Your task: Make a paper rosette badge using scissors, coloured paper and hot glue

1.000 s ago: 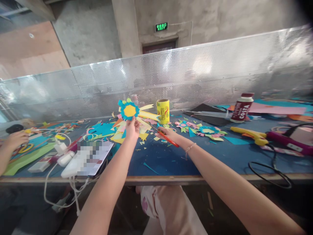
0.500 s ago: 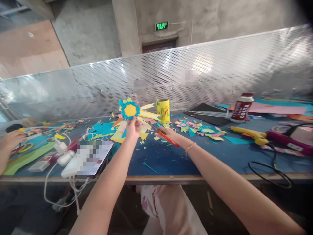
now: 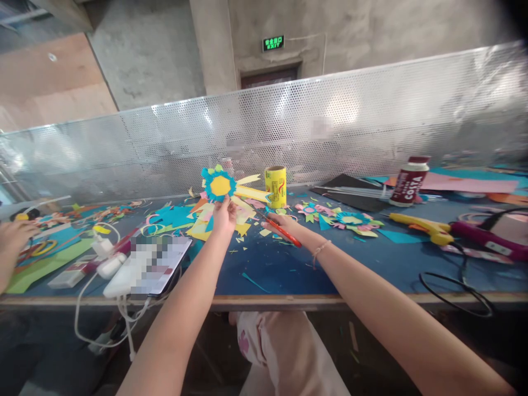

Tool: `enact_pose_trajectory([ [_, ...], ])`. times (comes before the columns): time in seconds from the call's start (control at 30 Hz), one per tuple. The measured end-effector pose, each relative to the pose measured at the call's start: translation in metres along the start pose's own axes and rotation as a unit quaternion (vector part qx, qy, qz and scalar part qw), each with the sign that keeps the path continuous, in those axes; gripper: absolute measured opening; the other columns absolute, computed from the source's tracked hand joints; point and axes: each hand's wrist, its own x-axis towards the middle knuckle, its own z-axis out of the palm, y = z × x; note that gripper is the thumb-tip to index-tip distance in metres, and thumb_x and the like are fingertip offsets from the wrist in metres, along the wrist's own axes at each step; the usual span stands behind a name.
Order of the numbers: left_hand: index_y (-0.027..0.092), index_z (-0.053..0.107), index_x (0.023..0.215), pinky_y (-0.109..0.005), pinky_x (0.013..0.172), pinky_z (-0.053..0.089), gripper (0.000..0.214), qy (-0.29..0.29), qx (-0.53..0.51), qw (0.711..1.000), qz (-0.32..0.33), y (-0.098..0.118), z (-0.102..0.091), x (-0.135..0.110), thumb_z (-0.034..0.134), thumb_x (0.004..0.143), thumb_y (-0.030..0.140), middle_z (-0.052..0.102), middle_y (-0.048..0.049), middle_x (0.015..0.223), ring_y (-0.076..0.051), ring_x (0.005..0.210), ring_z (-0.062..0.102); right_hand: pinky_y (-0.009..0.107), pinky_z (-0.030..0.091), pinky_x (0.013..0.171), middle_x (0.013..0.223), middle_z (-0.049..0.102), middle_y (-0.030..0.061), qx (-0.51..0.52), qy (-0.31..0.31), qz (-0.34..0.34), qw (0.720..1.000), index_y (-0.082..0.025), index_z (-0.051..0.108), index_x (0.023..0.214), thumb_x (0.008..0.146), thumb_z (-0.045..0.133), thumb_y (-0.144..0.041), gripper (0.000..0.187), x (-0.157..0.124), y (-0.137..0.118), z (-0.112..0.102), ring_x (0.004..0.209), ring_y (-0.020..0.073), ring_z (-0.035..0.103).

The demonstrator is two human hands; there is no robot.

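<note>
Between the fingers of my left hand (image 3: 225, 213) is a paper rosette (image 3: 219, 185) with a yellow centre, a ruffled blue rim and green tips. Pale yellow paper tails (image 3: 252, 192) stick out from it to the right. My right hand (image 3: 282, 224) is closed around red-handled scissors (image 3: 291, 236), whose blades point up and left near the tails. Colourful paper scraps (image 3: 206, 220) lie beneath both hands. Just behind my right hand stands a yellow cardboard tube (image 3: 275, 188). To its right lie finished-looking paper flowers (image 3: 352, 220).
A yellow glue gun (image 3: 421, 225) with a black cable lies at the right, near a brown COSTA bottle (image 3: 408, 182). At left are a phone (image 3: 175, 258), white chargers (image 3: 110, 265) and another person's hand (image 3: 17, 239). A perforated metal screen (image 3: 173, 148) borders the table's back.
My hands, the rosette and the scissors are almost where they were. At the far left, the other person's hand has shifted slightly.
</note>
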Motion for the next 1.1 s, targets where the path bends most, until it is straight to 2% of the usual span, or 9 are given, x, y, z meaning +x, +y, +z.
enact_pose_trajectory([
  [0.2, 0.016, 0.057, 0.072, -0.013, 0.049, 0.044, 0.015, -0.006, -0.043, 0.999, -0.011, -0.0014, -0.0008, 0.0016, 0.071, 0.072, 0.012, 0.058, 0.0047, 0.062, -0.002, 0.049, 0.053, 0.025, 0.038, 0.060, 0.062, 0.049, -0.0007, 0.001, 0.002, -0.012, 1.000, -0.021, 0.040, 0.067, 0.082, 0.043, -0.050, 0.033, 0.0009, 0.0011, 0.0017, 0.062, 0.0132, 0.049],
  [0.43, 0.016, 0.055, 0.072, -0.011, 0.049, 0.043, 0.017, -0.005, -0.030, 0.999, -0.009, 0.0005, 0.0008, -0.0010, 0.072, 0.070, 0.013, 0.056, 0.0067, 0.058, -0.001, 0.047, 0.053, 0.024, 0.035, 0.056, 0.060, 0.047, -0.0009, 0.019, 0.024, -0.053, 0.998, -0.019, 0.044, 0.068, 0.083, 0.041, -0.051, 0.035, 0.0007, 0.0042, 0.0029, 0.058, 0.0117, 0.046],
  [0.73, 0.016, 0.056, 0.074, -0.013, 0.050, 0.042, 0.019, -0.007, -0.021, 1.000, -0.015, -0.0022, -0.0015, 0.0010, 0.074, 0.068, 0.013, 0.056, 0.0067, 0.057, -0.001, 0.045, 0.051, 0.025, 0.030, 0.052, 0.054, 0.042, -0.0025, 0.020, 0.007, -0.048, 0.999, -0.019, 0.041, 0.062, 0.082, 0.043, -0.054, 0.040, 0.0017, 0.0084, 0.0065, 0.052, 0.0100, 0.040],
  [0.9, 0.016, 0.055, 0.071, -0.013, 0.052, 0.042, 0.023, -0.004, -0.013, 1.000, -0.008, -0.0026, -0.0021, 0.0009, 0.077, 0.065, 0.014, 0.055, 0.0070, 0.057, -0.002, 0.047, 0.051, 0.026, 0.031, 0.054, 0.054, 0.040, -0.0028, 0.007, 0.012, -0.045, 0.999, -0.020, 0.037, 0.060, 0.082, 0.045, -0.052, 0.039, 0.0021, 0.0043, 0.0081, 0.053, 0.0104, 0.040],
  [1.1, 0.017, 0.052, 0.069, -0.015, 0.051, 0.040, 0.028, -0.001, 0.009, 1.000, 0.018, -0.0015, -0.0016, 0.0016, 0.078, 0.062, 0.018, 0.053, 0.0074, 0.056, -0.003, 0.048, 0.051, 0.026, 0.035, 0.055, 0.056, 0.044, -0.0025, -0.012, 0.008, -0.008, 1.000, -0.020, 0.040, 0.064, 0.082, 0.046, -0.051, 0.036, 0.0033, 0.0071, 0.0075, 0.056, 0.0116, 0.045],
])
